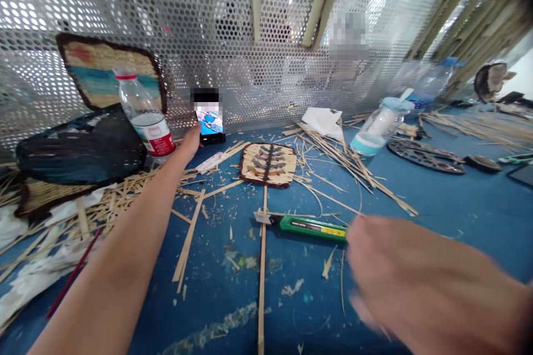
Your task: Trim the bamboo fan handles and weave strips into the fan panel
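My left hand [192,141] reaches far forward and grips the left edge of a phone [210,122] that stands upright against the mesh, its screen lit. My right hand [400,272], smeared by motion, is at the handle end of a green utility knife [310,228]; its fingers are hidden, so whether it holds the knife I cannot tell. The knife's blade is out and crosses a thin bamboo stick [262,266]. That stick runs toward me from a small woven fan [268,163] with a dark rim and a dark painted pattern.
A water bottle [152,127] stands by my left forearm, near a dark-painted woven panel [79,147]. Loose bamboo strips [333,147] litter the blue table [200,310]. Rightward are a blue-lidded container [378,125] and a paint palette [425,156]. A perforated metal screen [183,28] closes the back.
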Demonstrator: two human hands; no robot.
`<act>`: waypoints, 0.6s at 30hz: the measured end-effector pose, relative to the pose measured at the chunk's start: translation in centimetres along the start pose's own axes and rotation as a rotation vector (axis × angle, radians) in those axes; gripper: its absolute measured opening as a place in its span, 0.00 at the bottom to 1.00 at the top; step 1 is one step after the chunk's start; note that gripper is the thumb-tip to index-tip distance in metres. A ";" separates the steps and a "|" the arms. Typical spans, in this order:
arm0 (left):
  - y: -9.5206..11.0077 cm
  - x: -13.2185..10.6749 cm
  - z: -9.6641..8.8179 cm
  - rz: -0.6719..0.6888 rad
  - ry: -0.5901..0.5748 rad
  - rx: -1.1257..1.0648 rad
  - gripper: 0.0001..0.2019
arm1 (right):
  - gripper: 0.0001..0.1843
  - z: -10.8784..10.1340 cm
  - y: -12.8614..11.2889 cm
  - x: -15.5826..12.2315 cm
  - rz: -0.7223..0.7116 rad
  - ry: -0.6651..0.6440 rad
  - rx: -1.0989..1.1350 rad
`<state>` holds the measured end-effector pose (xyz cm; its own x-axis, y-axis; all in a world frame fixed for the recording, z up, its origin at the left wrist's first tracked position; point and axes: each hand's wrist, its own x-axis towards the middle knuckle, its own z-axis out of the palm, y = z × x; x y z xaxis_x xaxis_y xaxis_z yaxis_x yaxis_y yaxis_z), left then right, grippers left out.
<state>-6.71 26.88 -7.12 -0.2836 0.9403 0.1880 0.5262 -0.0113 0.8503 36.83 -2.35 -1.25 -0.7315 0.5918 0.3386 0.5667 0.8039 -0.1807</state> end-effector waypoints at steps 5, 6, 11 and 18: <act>0.7 -0.5 -0.2 0.051 -0.034 -0.055 0.17 | 0.25 4.0 3.7 7.6 -0.051 -0.129 -0.109; 0.8 -0.5 -0.1 0.056 -0.039 -0.065 0.17 | 0.25 4.9 4.0 7.9 -0.068 -0.129 -0.160; 0.7 0.0 0.2 0.023 -0.018 -0.155 0.17 | 0.15 5.7 2.9 6.5 -0.146 -0.093 -0.210; 0.4 0.5 0.5 0.021 0.005 -0.207 0.16 | 0.22 4.7 2.5 6.1 -0.253 -0.178 -0.204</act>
<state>-6.27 27.52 -6.91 -0.2783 0.9375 0.2090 0.3560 -0.1014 0.9290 32.04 3.57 -4.03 -0.9024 0.3917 0.1797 0.4106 0.9081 0.0823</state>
